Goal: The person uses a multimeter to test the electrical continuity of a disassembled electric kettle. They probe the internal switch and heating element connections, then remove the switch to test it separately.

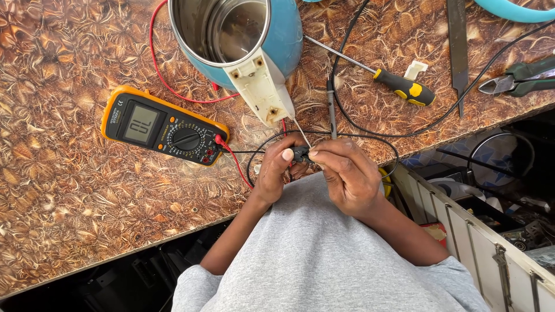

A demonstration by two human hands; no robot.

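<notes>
A yellow multimeter (165, 126) lies at your left, long axis slanting down to the right. Your left hand (276, 170) and right hand (347, 173) meet at the table's edge, fingers pinched together on a small black part (300, 153); its thin wire (302, 133) points up-left toward the blue kettle (243, 40). A yellow-handled screwdriver (399, 85) lies rightward on the brown patterned table (69, 202).

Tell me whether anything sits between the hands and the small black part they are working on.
Nothing visible does. The left hand and right hand both already pinch the small black part at the table edge. A thin wire runs from it up to the kettle's handle; a black lead loops beside it.
</notes>
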